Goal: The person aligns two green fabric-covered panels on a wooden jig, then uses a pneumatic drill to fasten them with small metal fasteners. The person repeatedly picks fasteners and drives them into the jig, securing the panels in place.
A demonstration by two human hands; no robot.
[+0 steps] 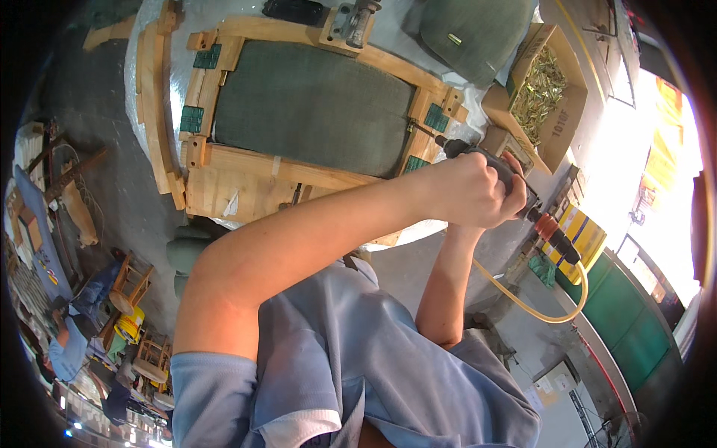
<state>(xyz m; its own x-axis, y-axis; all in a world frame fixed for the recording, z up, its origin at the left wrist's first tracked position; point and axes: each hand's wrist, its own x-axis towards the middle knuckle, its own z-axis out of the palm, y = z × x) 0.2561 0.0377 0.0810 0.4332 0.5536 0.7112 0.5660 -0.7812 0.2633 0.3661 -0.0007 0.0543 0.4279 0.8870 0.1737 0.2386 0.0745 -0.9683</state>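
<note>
A black inline air screwdriver [493, 163] with a yellow hose [526, 308] is held in both hands. My left hand [470, 190] reaches across from the left, its fingers wrapped round the tool's body. Mostly hidden behind it, my right hand [514, 162] shows a few fingers curled on the far side of the tool. The slim bit points left and meets a small metal fitting [411, 125] at the right side of a wooden frame [299, 168]. Inside that frame lies a dark grey-green padded panel [314, 112]. Green pads [192, 119] sit along the frame's sides.
A carton of brass-coloured metal pieces [541, 97] stands at the far right. Beyond the frame lie another dark padded panel [478, 37] and a metal clamp [357, 26]. A curved wooden piece [155, 112] lies left. Other people [67, 347] and wooden chairs [132, 284] are at lower left.
</note>
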